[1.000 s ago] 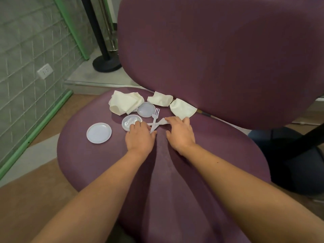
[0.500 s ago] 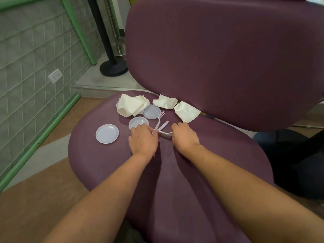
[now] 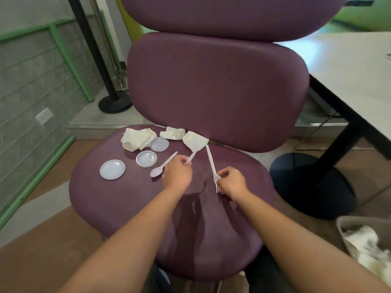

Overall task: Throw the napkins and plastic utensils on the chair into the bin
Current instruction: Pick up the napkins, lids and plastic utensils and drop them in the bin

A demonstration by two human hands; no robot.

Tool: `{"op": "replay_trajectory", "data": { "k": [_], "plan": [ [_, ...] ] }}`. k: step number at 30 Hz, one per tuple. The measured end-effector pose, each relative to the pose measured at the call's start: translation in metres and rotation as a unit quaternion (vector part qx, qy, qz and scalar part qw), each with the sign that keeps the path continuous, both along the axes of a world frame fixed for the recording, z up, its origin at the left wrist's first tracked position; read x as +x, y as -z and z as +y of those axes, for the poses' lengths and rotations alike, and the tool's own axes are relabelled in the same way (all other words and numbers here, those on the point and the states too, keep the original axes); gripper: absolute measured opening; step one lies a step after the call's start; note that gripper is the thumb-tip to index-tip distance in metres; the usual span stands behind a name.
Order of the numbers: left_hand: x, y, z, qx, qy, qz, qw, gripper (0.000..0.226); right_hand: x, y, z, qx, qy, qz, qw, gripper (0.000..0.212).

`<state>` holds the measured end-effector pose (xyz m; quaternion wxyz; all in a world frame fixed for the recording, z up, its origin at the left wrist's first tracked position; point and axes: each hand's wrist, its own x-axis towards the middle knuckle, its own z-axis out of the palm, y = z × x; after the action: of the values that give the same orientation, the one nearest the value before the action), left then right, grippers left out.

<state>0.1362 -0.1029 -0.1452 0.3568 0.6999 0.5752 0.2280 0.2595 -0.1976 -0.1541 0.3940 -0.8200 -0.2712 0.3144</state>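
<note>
Left hand (image 3: 177, 173) pinches a spoon (image 3: 161, 167) and a second utensil (image 3: 193, 154); right hand (image 3: 231, 181) grips a fork (image 3: 213, 169) near its tines, all lifted off the chair (image 3: 127, 208) seat since a moment ago. Light, stiff, slippery plastic: hold mid-handle. Soft napkins (image 3: 137, 138) wait at the far edge; bin (image 3: 342, 225) near right.

So the purple chair seat (image 3: 127, 208) has a bunch of stuff sitting toward its back edge: three crumpled napkins, a big one at the left (image 3: 137, 138), a small middle one (image 3: 173, 133), and one at the right (image 3: 195, 141) right against the backrest. In front of those are three round plastic lids (image 3: 112, 169) (image 3: 146, 158) (image 3: 159, 144), the back one touching the big napkin.
</note>
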Motion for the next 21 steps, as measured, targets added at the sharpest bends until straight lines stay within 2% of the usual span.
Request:
{"op": "replay_trajectory", "data": {
  "k": [7,15,21],
  "plan": [
    [0.043,-0.027,-0.072,-0.059,0.119,-0.054,0.99,0.016,0.034,-0.016,-0.091,0.024,0.112,0.011,0.993,0.012],
    [0.12,-0.018,-0.171,-0.075,0.27,-0.012,0.96,0.016,0.078,-0.011,-0.204,0.055,0.225,0.018,0.973,0.013],
    [0.171,-0.007,-0.242,-0.104,0.356,0.011,0.929,0.015,0.109,0.008,-0.289,0.028,0.286,0.027,0.957,0.014]
  ]
}}
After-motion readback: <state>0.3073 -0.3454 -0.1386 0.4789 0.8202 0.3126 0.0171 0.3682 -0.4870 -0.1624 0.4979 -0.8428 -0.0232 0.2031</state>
